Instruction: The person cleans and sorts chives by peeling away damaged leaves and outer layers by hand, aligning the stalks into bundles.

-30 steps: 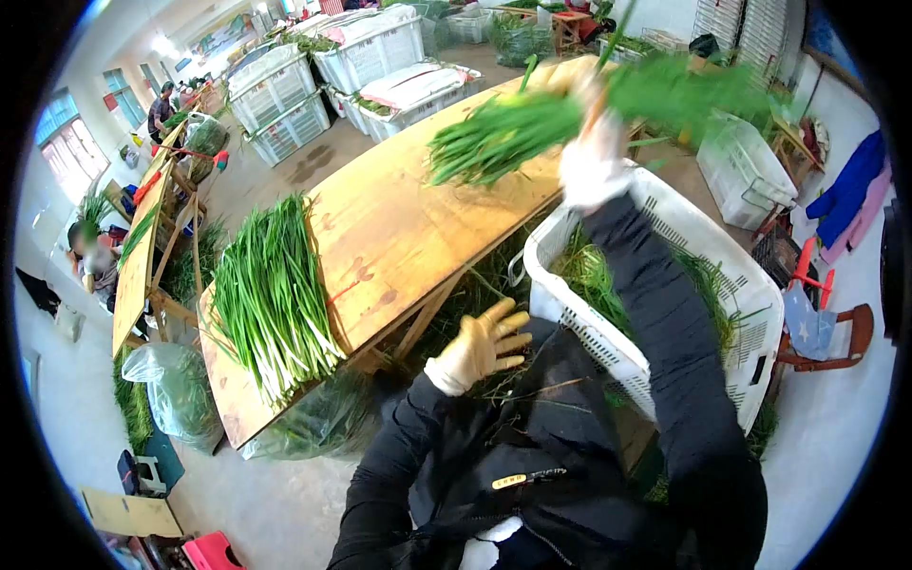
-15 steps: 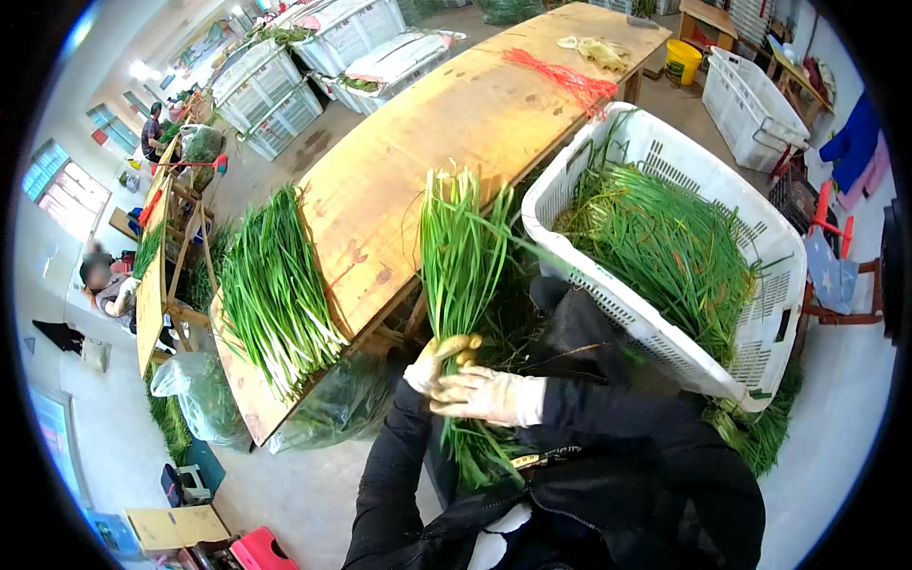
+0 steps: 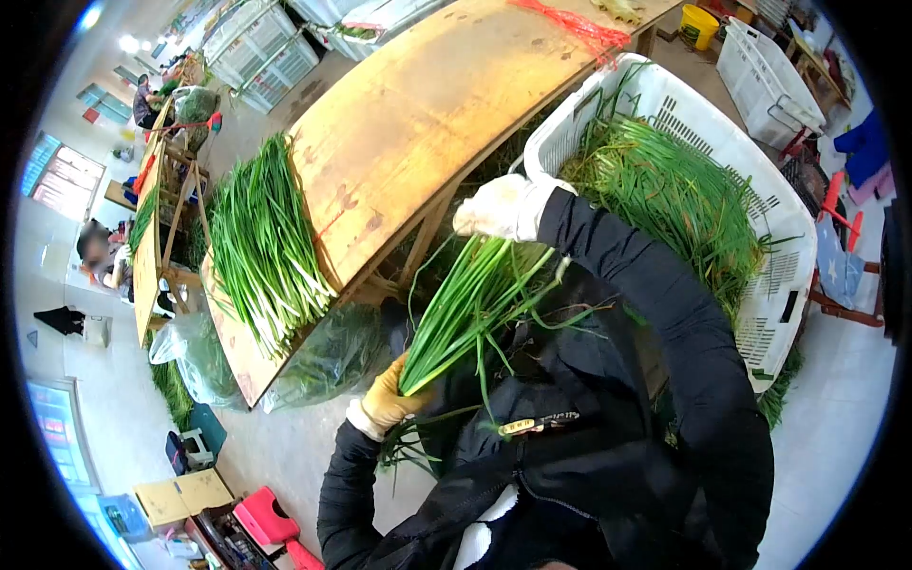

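A bunch of green Chinese chives point(image 3: 480, 309) slants in front of my body, with loose blades and thin strands hanging off its side. My left hand point(image 3: 388, 399), in a yellowed glove, is closed around its lower end. At the upper end my right hand point(image 3: 503, 207), in a whitish glove, is closed over the stalks and hides their tips. A neat pile of chives point(image 3: 266, 247) with pale stems lies on the near end of the wooden table point(image 3: 399, 104), to the left of my hands.
To the right stands a white perforated crate point(image 3: 779, 313) holding loose chives point(image 3: 665, 199). Red ties point(image 3: 579, 30) lie at the table's far end. A clear bag of greens point(image 3: 332, 356) sits under the table edge. Two people work at another table point(image 3: 149, 275) on the left.
My right hand has moved up and away from my left, now at the bunch's upper end. The bunch has come off the table edge toward me and tilted. The view has shifted down.
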### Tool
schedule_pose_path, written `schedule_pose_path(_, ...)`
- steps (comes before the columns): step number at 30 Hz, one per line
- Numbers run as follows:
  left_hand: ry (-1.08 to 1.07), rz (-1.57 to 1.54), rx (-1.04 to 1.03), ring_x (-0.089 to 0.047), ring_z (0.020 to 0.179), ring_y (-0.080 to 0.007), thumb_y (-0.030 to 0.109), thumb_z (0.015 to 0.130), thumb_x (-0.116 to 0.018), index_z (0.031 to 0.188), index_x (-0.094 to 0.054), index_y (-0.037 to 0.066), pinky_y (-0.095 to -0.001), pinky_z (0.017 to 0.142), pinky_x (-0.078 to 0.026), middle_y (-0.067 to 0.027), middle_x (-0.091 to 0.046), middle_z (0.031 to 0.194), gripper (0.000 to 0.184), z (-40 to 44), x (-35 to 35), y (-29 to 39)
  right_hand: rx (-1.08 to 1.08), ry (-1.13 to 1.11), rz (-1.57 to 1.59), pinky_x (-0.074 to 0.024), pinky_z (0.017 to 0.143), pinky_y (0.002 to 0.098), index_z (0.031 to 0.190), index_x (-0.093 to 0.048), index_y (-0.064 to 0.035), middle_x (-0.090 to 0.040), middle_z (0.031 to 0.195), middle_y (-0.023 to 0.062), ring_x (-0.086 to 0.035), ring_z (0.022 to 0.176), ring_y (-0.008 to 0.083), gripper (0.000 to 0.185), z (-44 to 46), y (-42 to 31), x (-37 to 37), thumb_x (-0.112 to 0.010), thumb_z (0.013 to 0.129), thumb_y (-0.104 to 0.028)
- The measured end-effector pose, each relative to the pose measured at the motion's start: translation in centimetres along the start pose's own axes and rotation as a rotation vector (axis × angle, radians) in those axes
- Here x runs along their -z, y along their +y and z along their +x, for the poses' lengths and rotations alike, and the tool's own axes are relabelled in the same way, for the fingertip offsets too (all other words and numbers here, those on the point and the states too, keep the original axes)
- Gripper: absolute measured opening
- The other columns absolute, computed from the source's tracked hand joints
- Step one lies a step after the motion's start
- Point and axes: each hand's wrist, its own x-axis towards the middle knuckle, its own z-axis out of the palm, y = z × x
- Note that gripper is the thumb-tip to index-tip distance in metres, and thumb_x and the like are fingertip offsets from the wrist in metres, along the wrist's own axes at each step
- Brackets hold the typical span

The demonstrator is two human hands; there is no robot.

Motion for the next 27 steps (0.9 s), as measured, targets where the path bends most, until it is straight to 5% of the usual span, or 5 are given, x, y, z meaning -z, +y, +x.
schedule_pose_path(3,0.044,0.049,-0.086,-0.047,0.092,-0.0092,-0.014,0.061,-0.061,0.135,-0.015,0.016,-0.0221,0.074,-0.040,-0.0010,-0.046,0.117,0.091,-2.0,1.0,-0.9,-0.061,0.588,-0.036,-0.0474,0.065,0.0335,0.092,-0.057,-0.0134,-0.061,0.077,0.0117,-0.060,0.072,0.0240,0.020,-2.0,2.5,-0.1,-0.045,0.077,-0.017)
schedule_pose_path(5,0.146,0.072,-0.106,-0.052,0.072,-0.0084,-0.014,0.060,-0.061,0.135,-0.014,0.020,-0.0220,0.062,-0.045,-0.0020,-0.052,0.108,0.094,-3.6,2.1,-3.0,-0.341,0.595,1.035,-0.0476,0.069,0.0290,0.095,-0.056,-0.0079,-0.060,0.085,0.0111,-0.059,0.075,0.0181,0.024,-4.8,4.4,0.8,-0.051,0.072,-0.013)
schedule_pose_path(7,0.221,0.059,-0.139,-0.052,0.069,-0.0087,-0.014,0.060,-0.059,0.135,-0.013,0.021,-0.0223,0.060,-0.045,-0.0035,-0.051,0.108,0.095,-4.7,2.6,-4.7,-0.349,0.765,-0.279,-0.0477,0.059,0.0317,0.090,-0.057,-0.0084,-0.058,0.087,0.0096,-0.059,0.067,0.0199,0.018,-7.5,3.2,2.2,-0.047,0.076,-0.016)
schedule_pose_path(15,0.385,0.037,-0.249,-0.035,0.116,-0.0145,-0.013,0.065,-0.059,0.132,-0.024,0.011,-0.0257,0.089,-0.035,-0.0065,-0.024,0.137,0.080,-7.0,2.4,-6.7,-0.381,-0.687,-0.305,-0.0464,0.063,0.0404,0.082,-0.066,-0.0088,-0.064,0.087,0.0059,-0.060,0.081,0.0222,0.020,-8.2,-2.1,-11.7,-0.049,0.075,-0.018)
schedule_pose_path(27,0.373,-0.414,-0.008,-0.046,0.045,-0.0114,-0.004,0.064,-0.055,0.107,-0.048,0.006,-0.0204,0.037,-0.033,-0.0121,-0.055,0.066,0.045,-14.0,3.4,-6.5,-0.981,0.497,-0.445,-0.0461,0.062,0.0373,0.095,-0.053,-0.0068,-0.059,0.083,0.0172,-0.059,0.075,0.0288,0.021,-17.8,12.3,7.0,-0.039,0.082,-0.016)
